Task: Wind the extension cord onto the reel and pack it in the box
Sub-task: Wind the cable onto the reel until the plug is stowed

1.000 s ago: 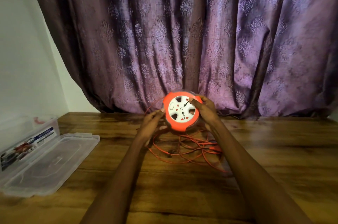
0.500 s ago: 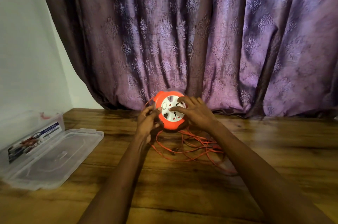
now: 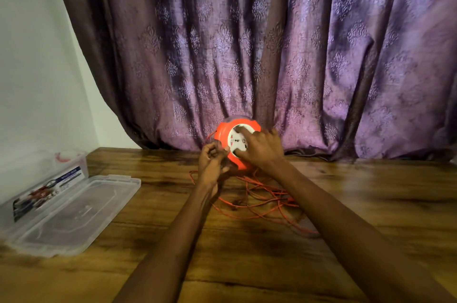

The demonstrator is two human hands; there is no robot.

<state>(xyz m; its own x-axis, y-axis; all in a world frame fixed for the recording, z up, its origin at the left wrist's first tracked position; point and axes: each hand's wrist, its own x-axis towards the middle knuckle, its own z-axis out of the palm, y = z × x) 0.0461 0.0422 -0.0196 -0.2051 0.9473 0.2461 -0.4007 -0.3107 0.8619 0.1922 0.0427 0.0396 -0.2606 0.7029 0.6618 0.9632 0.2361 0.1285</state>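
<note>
Above the middle of a wooden table (image 3: pixel 321 253), close to a purple curtain (image 3: pixel 272 43), an orange reel (image 3: pixel 223 136) is held on edge between a person's two hands, its white socket face (image 3: pixel 238 140) turned toward the camera and a little to the right. The round axis of the reel runs roughly level, from the curtain side out toward the person.

A second ago the right hand (image 3: pixel 261 148) gripped the reel's right rim with the whole socket face showing; now it lies across that face, the forefinger and other fingers curled into its recesses, covering most of the white. The reel has also swung its face further right. That reads as one turn of the winding stroke in progress.

The left hand (image 3: pixel 211 163) sits at the reel's left edge, fingers curled; it appears to pinch the orange cord (image 3: pixel 259 204) and guide it in, though blur hides the exact grip.

Most of the cord lies in loose tangled loops on the table below and to the right of the reel, so winding looks barely begun.

Well apart at the left edge, the clear plastic box (image 3: pixel 61 171) stands open, its lid (image 3: pixel 74 216) flat on the table just beside it.
</note>
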